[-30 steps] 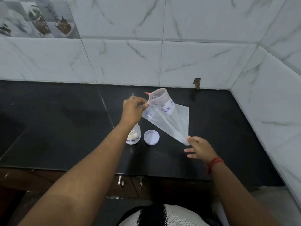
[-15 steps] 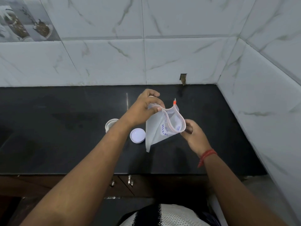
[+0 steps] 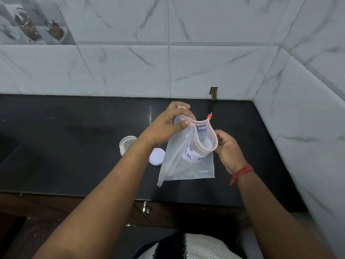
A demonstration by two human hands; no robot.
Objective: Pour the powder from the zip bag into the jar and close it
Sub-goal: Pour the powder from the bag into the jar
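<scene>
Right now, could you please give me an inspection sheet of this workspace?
Surface: black countertop, dark smudges.
Job's things: zip bag held up, mouth open; jar open on the counter; lid lying beside it.
Clutter: nothing seen.
Hands: left hand and right hand pinch opposite sides of the bag's mouth.
Cables: nothing seen.
Surroundings: marbled wall tiles, corner at right; cabinet handle below.

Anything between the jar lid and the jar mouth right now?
Partly. The jar stands open on the counter, with the lid lying just right of it. The left forearm crosses over the gap between them, covering the jar's right side. Both hands grip the open zip bag.
</scene>
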